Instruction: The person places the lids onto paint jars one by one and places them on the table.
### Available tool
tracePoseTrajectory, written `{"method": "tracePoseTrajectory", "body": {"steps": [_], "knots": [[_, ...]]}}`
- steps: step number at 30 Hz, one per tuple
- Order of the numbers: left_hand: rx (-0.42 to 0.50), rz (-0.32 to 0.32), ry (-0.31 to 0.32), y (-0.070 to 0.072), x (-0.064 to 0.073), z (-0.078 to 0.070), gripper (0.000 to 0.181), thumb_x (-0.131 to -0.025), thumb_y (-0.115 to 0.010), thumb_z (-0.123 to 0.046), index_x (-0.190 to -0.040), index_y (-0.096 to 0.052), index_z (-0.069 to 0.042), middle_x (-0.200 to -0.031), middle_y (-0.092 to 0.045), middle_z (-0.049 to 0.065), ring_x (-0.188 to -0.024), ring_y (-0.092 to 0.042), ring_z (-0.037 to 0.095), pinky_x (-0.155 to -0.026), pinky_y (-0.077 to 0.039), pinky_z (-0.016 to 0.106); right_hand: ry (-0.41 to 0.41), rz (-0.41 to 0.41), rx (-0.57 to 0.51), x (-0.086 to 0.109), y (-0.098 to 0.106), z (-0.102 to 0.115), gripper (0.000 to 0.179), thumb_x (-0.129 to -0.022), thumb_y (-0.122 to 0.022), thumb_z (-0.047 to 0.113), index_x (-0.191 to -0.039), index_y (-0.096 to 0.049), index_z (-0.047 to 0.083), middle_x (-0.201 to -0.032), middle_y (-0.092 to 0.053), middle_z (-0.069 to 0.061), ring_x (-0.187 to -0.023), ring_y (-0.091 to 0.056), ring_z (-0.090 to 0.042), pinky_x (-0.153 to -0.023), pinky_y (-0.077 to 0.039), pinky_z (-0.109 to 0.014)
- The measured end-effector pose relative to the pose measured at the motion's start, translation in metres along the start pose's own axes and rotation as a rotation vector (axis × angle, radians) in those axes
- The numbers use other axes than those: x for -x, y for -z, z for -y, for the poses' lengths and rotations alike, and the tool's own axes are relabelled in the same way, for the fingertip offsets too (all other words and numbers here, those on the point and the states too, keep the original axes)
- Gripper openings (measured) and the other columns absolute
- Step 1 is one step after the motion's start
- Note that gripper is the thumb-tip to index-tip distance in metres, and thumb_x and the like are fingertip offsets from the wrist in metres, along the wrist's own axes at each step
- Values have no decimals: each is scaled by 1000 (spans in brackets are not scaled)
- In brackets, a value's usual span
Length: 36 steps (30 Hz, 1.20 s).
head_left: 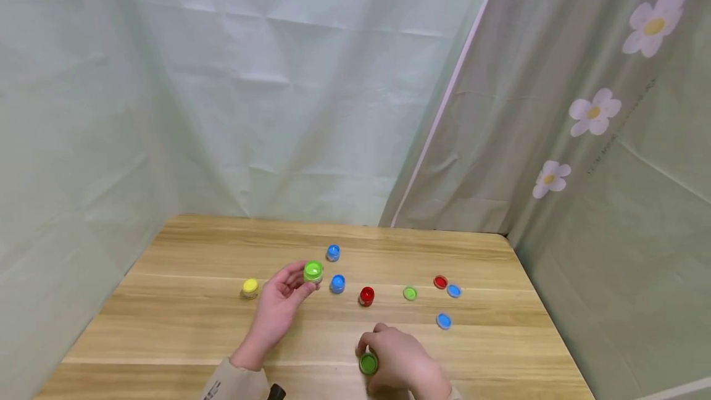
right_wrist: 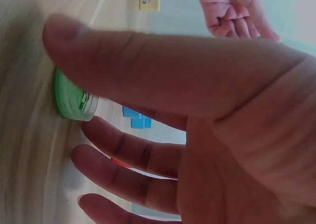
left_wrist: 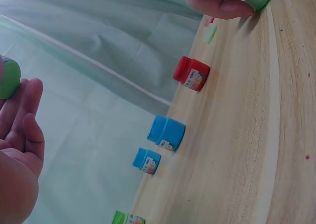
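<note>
My left hand (head_left: 279, 304) holds a light green paint jar (head_left: 313, 271) between thumb and fingers, raised above the table. At the table's front, my right hand (head_left: 401, 360) pinches a dark green lid (head_left: 368, 363) between thumb and fingers. In the right wrist view the lid (right_wrist: 74, 98) lies flat on the wood with its clear ridged rim facing up, and the thumb covers part of it. Between the hands stand a red jar (head_left: 366, 296) and a blue jar (head_left: 337, 284), with another blue jar (head_left: 333, 253) farther back.
A yellow jar (head_left: 250, 288) stands left of my left hand. Loose lids lie to the right: light green (head_left: 410, 293), red (head_left: 440, 282), blue (head_left: 453, 291) and another blue lid (head_left: 444, 321). The left wrist view shows another green jar (left_wrist: 127, 218). Curtains hang behind the wooden table (head_left: 183, 307).
</note>
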State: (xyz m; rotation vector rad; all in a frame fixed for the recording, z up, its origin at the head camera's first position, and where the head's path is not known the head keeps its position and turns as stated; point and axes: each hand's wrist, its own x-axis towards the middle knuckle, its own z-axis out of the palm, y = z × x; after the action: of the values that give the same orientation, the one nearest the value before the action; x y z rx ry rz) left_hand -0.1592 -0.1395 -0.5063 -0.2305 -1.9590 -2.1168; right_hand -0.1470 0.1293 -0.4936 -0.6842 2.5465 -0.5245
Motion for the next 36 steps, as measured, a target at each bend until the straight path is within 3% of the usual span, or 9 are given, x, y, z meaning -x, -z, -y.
{"method": "tracePoseTrajectory", "body": {"steps": [8,16,21,26,31,33,36], "knots": [[-16,-4,20,1,-1,-2,39,-99,-75,-2,-135,-62,5,-114,-79,4,-92,-75,16,-87,-60,27,-6,-4,18,-6,-3,-3,35,-75,-96,18,-99,-76,31,-88,-56,14,-75,-52,-9,-72,-47,-29],[-40,-12,18,1,-3,-5,39,-98,-76,-1,-134,-63,4,-111,-80,2,-90,-75,16,-85,-59,27,47,-35,70,-9,0,-8,25,-81,-91,24,-96,-72,28,-83,-57,16,-73,-51,-7,-70,-47,-27],[-45,-15,7,1,-1,-4,40,-96,-77,1,-133,-63,6,-107,-79,2,-89,-74,15,-84,-59,26,108,-71,-33,-8,14,-11,26,-91,-81,29,-116,-75,26,-87,-57,13,-76,-53,-6,-67,-47,-26],[-41,-30,-24,-2,1,-6,39,-95,-77,3,-132,-64,6,-106,-77,4,-90,-70,15,-83,-58,25,231,-249,-236,-9,40,-7,22,-103,-71,30,-124,-73,26,-102,-62,12,-93,-59,-14,-72,-51,-28],[-23,-38,-28,-15,1,-10,37,-95,-77,3,-131,-66,5,-109,-73,4,-92,-66,15,-82,-57,24,307,-493,-483,-12,63,9,22,-100,-78,23,-119,-67,25,-112,-68,10,-108,-62,-20,-82,-54,-36],[-4,-17,-24,-22,1,-10,37,-97,-76,2,-132,-65,5,-111,-72,4,-93,-66,15,-83,-57,24,352,-571,-553,-13,67,17,25,-98,-80,19,-118,-67,23,-114,-70,9,-110,-63,-20,-84,-54,-38],[28,51,-43,-31,2,-9,37,-100,-73,1,-135,-62,6,-112,-72,4,-96,-67,14,-85,-58,25,480,-648,-582,-15,69,26,32,-99,-78,12,-129,-68,20,-125,-72,4,-114,-64,-20,-86,-56,-38]]}}
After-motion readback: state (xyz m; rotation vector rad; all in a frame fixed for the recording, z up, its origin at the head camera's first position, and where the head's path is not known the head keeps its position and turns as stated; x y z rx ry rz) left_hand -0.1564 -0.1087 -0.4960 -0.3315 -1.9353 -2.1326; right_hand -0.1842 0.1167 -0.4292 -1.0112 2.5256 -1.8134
